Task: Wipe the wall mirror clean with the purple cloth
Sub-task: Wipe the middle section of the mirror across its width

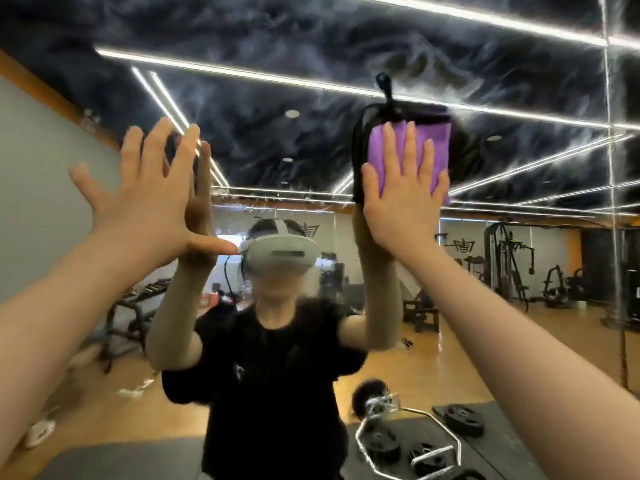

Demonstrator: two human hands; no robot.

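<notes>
— Purple cloth (440,147) sits high on the wall mirror (311,161), where our right hand (403,199) presses it flat, fingers straight.
— And our left hand (152,202)?
— We hold it spread wide, palm toward the glass, holding nothing.

A gym room shows in reflection. The ceiling (311,36) is dark with a smoky marbled pattern, crossed by long white light strips (242,72) and a few round recessed lamps (292,113). The left wall (38,188) is pale grey with an orange band along its top. The floor (450,355) is glossy orange-brown wood, with dark mats (502,441) on it. A curled barbell (412,441) and weight plates (464,419) lie on the mats. Weight machines (509,261) stand at the right, a dumbbell rack (138,299) at the left.
</notes>
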